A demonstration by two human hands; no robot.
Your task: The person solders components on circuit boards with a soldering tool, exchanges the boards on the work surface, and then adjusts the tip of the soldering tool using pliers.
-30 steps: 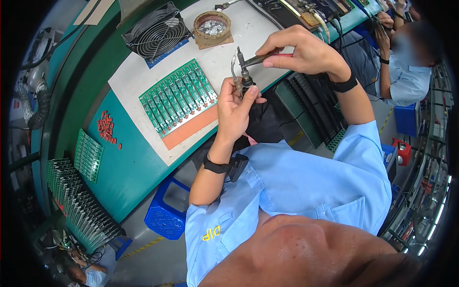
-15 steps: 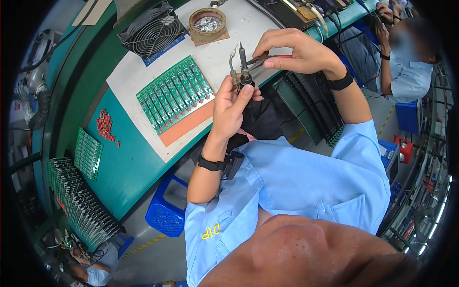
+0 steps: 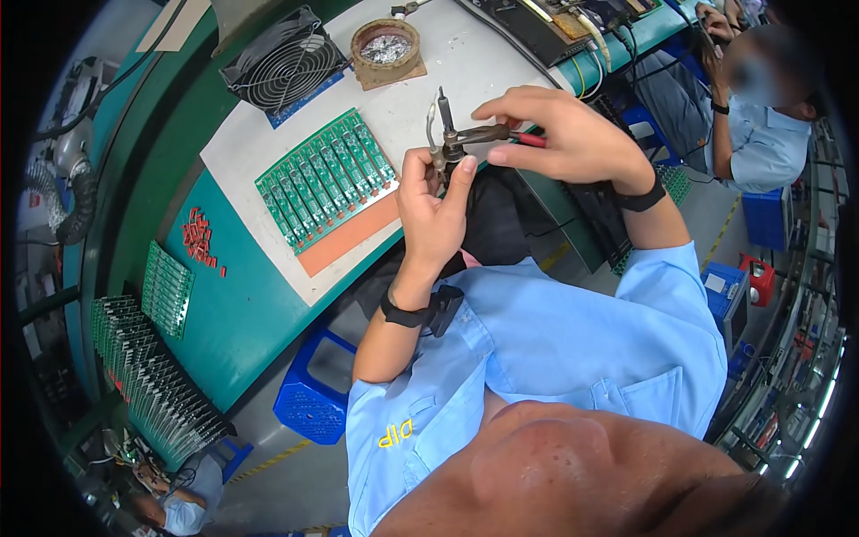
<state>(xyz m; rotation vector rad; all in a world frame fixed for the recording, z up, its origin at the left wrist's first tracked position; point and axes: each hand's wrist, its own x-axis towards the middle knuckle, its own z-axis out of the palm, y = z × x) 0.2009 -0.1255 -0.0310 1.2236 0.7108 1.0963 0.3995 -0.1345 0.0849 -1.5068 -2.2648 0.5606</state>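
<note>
My left hand (image 3: 431, 213) is closed around the lower part of a soldering iron (image 3: 446, 115), which points up with a thin bent metal tube (image 3: 431, 121) beside its tip. My right hand (image 3: 577, 134) holds pliers (image 3: 483, 135) with red handles, its thumb and fingers on either side of them. The pliers' jaws lie sideways against the collar of the iron, just above my left thumb. Fingers and jaws partly hide the collar and the iron's handle.
On the bench are a green circuit board panel (image 3: 327, 179), a solder pot (image 3: 385, 52), a fan (image 3: 286, 67) and small red parts (image 3: 199, 237). A rack of boards (image 3: 157, 376) stands at left. A blue stool (image 3: 313, 394) is below. Another person (image 3: 761, 134) sits at upper right.
The pliers have swung from a slant to nearly level, with their jaws now at the collar. My right hand has moved down and right, its fingers more spread. The iron has shifted slightly left and down.
</note>
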